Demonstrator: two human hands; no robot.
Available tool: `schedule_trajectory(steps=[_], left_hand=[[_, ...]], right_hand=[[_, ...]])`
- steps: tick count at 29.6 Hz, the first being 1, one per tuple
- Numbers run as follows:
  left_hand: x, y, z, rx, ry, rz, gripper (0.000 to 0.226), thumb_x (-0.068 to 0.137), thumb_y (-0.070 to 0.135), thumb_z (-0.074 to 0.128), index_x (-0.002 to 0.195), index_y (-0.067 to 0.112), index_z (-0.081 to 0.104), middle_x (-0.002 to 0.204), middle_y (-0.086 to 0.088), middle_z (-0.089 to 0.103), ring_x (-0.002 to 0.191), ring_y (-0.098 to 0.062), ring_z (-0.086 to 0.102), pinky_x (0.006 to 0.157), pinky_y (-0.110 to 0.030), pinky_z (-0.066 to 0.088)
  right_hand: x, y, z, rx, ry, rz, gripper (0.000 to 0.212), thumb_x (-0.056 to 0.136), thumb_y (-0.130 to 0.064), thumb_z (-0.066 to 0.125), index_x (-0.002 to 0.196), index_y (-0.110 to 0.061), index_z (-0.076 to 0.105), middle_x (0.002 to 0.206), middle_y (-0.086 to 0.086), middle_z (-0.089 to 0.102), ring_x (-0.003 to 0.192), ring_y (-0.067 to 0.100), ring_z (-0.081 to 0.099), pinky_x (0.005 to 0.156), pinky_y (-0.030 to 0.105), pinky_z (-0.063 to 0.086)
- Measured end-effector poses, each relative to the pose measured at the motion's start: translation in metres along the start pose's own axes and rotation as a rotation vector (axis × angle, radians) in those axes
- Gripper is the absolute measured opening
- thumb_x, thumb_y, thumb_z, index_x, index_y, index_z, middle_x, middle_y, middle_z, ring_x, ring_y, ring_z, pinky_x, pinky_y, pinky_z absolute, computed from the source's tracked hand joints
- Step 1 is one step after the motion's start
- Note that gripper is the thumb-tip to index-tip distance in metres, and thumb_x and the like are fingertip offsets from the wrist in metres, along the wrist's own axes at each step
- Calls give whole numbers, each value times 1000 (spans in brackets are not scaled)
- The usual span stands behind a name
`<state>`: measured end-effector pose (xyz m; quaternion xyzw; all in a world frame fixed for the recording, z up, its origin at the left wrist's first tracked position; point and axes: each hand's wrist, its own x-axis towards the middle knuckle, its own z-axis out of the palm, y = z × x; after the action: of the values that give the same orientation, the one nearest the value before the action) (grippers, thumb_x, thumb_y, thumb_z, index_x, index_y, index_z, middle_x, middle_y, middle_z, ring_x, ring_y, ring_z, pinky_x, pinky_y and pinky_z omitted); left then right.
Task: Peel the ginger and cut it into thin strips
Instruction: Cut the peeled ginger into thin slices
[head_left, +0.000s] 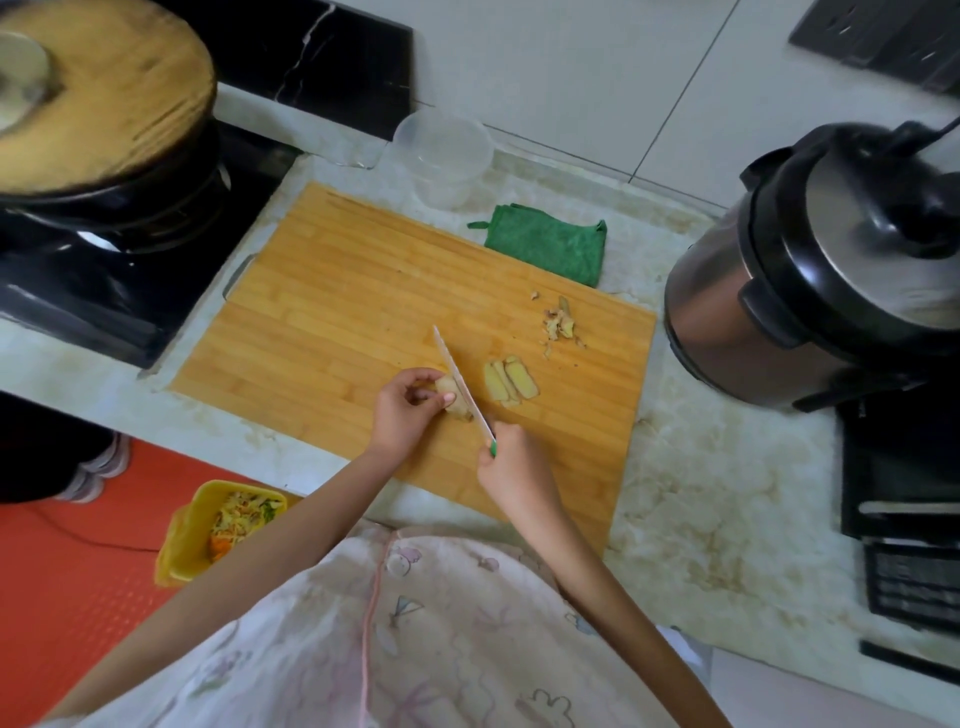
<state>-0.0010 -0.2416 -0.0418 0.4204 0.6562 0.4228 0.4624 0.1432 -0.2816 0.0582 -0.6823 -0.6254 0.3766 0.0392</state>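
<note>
Near the front edge of the cutting board (337, 291), our right hand (511, 467) grips the knife (460, 379), blade against the ginger (451, 389) that our left hand (402, 410) pinches. Cut slices (509, 382) lie just right of it, peelings (560, 325) farther toward the right edge, and a green cloth (548, 244) past the far edge.

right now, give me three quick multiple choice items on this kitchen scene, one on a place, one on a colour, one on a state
1. Where do the cut slices lie?
A) right of the knife
B) in the tub
C) on the stove

2. What colour is the cloth?
A) red
B) green
C) white

3. What is the left hand doing?
A) resting flat
B) holding the ginger
C) wiping the counter

Answers:
1 A, they sit just right of the blade.
2 B, it is plainly green.
3 B, its fingers curl round the ginger.
</note>
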Motion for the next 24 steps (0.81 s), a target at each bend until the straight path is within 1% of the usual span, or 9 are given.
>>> schedule_trajectory(steps=[1, 3, 6, 9, 13, 16, 20, 22, 24], left_hand=[[0, -1, 0, 2, -3, -1, 25, 79, -1, 75, 100, 8, 64, 77, 0, 63, 60, 6, 58, 68, -11, 46], [-1, 0, 0, 6, -3, -11, 26, 79, -2, 74, 101, 5, 65, 74, 3, 62, 59, 7, 57, 67, -11, 46], [0, -1, 0, 0, -3, -18, 25, 78, -1, 75, 100, 7, 66, 72, 3, 63, 59, 5, 58, 68, -12, 47], [1, 0, -1, -8, -11, -26, 24, 78, 1, 76, 98, 11, 66, 76, 0, 65, 65, -6, 60, 70, -17, 49], [0, 0, -1, -1, -14, -30, 25, 78, 2, 76, 100, 8, 67, 74, 0, 66, 62, 0, 60, 71, -17, 49], [0, 1, -2, -14, -16, -37, 25, 78, 3, 77, 98, 13, 67, 72, 1, 66, 65, -4, 61, 75, -23, 50], [0, 1, -3, -17, -39, -41, 25, 78, 4, 77, 97, 16, 67, 70, -1, 66, 65, -4, 61, 77, -27, 50], [1, 2, -5, -30, -40, -46, 25, 78, 4, 77, 95, 19, 67, 69, -2, 67, 66, -6, 62, 77, -27, 50], [3, 2, -5, -33, -51, -41, 26, 78, 4, 77, 93, 22, 66, 67, 0, 66, 64, -2, 61, 75, -24, 49]], right_hand=[[3, -1, -1, 12, -3, 9, 20, 92, -8, 46, 106, -8, 60, 76, 7, 59, 65, 23, 49, 50, 29, 29], [3, 3, -2, 38, -12, 22, 16, 93, -8, 46, 100, -8, 60, 65, -2, 50, 57, 18, 45, 43, 23, 27], [-7, 11, 1, 39, -36, 28, 14, 93, -9, 46, 96, -10, 60, 66, -4, 50, 56, 16, 47, 48, 25, 32], [5, 3, -1, 24, -17, 10, 15, 94, -10, 45, 83, -15, 54, 61, -6, 44, 50, 9, 39, 42, 17, 24], [4, 10, 0, 78, -46, 46, 15, 94, -10, 45, 95, -7, 60, 61, -6, 45, 49, 6, 39, 40, 17, 23], [2, 14, 4, 121, -70, 79, 17, 94, -10, 45, 96, -7, 61, 64, -2, 50, 49, 10, 42, 41, 19, 27], [11, 12, 12, 139, -43, 98, 17, 93, -9, 45, 93, -2, 60, 74, 8, 57, 62, 23, 53, 51, 27, 34], [5, 19, 16, 158, -39, 100, 17, 93, -9, 45, 96, -4, 61, 79, 7, 60, 67, 22, 55, 55, 27, 36], [2, 22, 14, 100, -28, 95, 18, 94, -11, 45, 100, -6, 61, 83, 5, 61, 68, 20, 54, 55, 26, 33]])
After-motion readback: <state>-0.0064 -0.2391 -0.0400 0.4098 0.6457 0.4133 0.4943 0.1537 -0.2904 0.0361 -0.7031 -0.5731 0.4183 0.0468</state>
